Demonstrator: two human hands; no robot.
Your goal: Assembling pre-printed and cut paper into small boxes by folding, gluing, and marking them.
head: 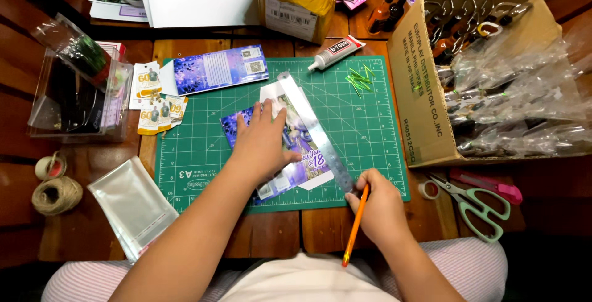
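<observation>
My left hand [262, 141] lies flat, fingers spread, on a purple printed card [302, 169] and on the edge of a metal ruler [314, 129] that runs slantwise across the card. The card rests on a green cutting mat [197, 154]. My right hand [379, 206] grips an orange pencil [354, 231] whose tip touches the ruler's near end at the mat's front edge. A white sheet shows under the card.
A second purple card [219, 67], a glue tube [336, 52] and green slivers [359, 80] lie on the mat's far side. A cardboard box [419, 92] of bagged tools stands right. Green scissors [475, 206], tape, twine [57, 194], clear bags [132, 206] and small tags [154, 114] surround the mat.
</observation>
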